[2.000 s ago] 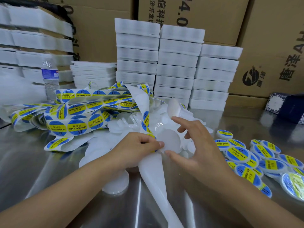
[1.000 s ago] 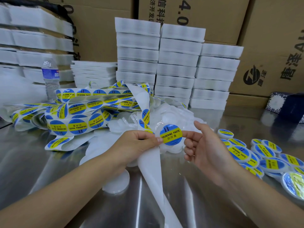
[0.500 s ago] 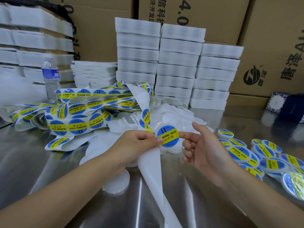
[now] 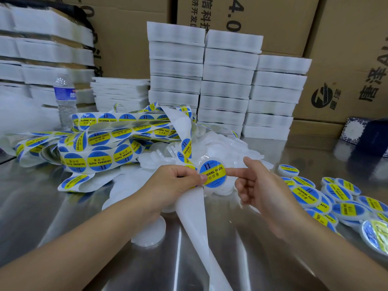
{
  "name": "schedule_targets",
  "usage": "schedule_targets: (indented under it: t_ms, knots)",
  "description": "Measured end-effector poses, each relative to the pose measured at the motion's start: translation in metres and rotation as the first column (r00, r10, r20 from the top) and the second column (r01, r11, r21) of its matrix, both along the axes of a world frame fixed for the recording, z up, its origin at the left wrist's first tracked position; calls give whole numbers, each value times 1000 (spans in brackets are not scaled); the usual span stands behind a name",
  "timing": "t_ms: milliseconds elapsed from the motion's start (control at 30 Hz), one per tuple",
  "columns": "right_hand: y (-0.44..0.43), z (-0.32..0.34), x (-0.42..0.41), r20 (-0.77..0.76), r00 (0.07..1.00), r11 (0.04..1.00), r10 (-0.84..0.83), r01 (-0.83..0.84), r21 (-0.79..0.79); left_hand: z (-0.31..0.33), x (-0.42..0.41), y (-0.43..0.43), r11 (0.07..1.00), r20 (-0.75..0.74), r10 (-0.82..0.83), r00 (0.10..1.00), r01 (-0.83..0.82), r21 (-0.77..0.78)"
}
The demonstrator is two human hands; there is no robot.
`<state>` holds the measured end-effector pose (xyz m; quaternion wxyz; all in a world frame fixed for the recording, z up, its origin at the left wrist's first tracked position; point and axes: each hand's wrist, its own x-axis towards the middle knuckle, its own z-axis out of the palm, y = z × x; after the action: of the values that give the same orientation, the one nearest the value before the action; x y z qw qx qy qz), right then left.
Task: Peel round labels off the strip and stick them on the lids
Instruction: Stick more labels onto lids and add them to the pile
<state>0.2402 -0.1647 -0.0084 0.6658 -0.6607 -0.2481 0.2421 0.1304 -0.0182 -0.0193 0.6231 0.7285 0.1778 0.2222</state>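
Nearest you, at 6 o'clock, the bare white tail of the strip (image 4: 195,213) runs down across the steel surface (image 4: 63,217), and a spare lid (image 4: 149,234) lies flat just to its 9 o'clock side, partly under your left forearm. Just beyond, your left hand (image 4: 178,185) is curled tight around the strip where the bare part meets the labelled part, with the thumb tip at the left edge of the label (image 4: 212,174). That round blue and yellow label, printed SOLDERING PASTE, sits on the lid (image 4: 220,191) held up dead centre between your hands. Your right hand (image 4: 258,192) grips nothing: its index finger is stretched straight with the tip touching the label's right edge, the thumb stands up clear, and the other fingers are loosely bent. At 3 o'clock the labelled lids (image 4: 336,198) lie overlapping in a pile on the surface. Behind your hands, at 12 o'clock, the strip climbs over a heap of blank lids (image 4: 220,148). At 10 o'clock loops of label tape (image 4: 105,148) lie tangled, and a water bottle (image 4: 65,101) stands upright behind them. Further back at 12 o'clock rise stacks of white foam trays (image 4: 226,80), a dark blue box (image 4: 369,137) sits at 2 o'clock, and cardboard cartons (image 4: 346,59) line the back.
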Motion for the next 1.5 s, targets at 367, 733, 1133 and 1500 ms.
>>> schedule_targets:
  t_ms: [367, 733, 1133, 1500]
  knots:
    - [-5, -4, 6, 430, 875, 965, -223, 261, -32, 3, -1, -4, 999, -34, -7, 999, 9, 52]
    - [-2, -19, -4, 634, 744, 976, 210, -123, -178, 5, -8, -11, 980, -50, -199, 979, 200, 13]
    - [-5, -13, -7, 699, 683, 975, 212, -99, -199, 5, -10, -18, 954, -29, -278, 960, 273, -123]
    - [-4, -11, -7, 750, 643, 977, 154, 16, -215, 8, -10, -17, 933, -46, -275, 960, 255, -255]
